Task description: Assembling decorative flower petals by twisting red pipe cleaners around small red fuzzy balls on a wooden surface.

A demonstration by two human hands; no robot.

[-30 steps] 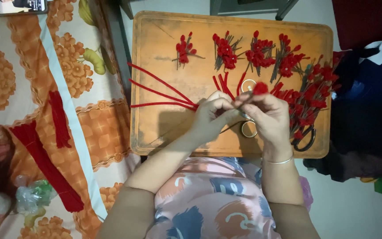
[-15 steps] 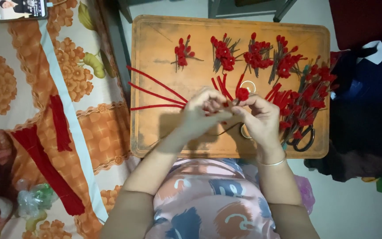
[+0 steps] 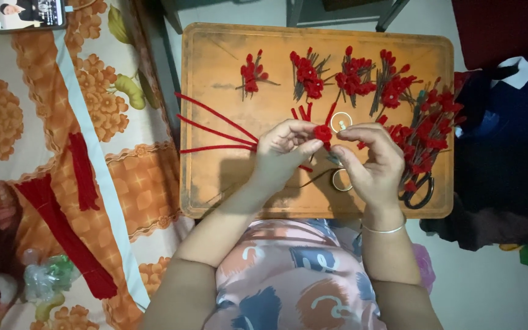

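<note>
The red flower [image 3: 322,132] has risen slightly since earlier. Both hands, left [image 3: 285,153] and right [image 3: 368,160], pinch it together above the surface [image 3: 215,79]; shaping continues.

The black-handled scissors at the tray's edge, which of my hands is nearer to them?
Right. Your right hand sits just beside the scissors, at the tray's right side. Your left hand is farther away, beyond the right hand, pinching the small red flower.

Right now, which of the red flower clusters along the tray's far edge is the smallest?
The leftmost cluster, set apart from the other three; it has the fewest red blossoms.
</note>
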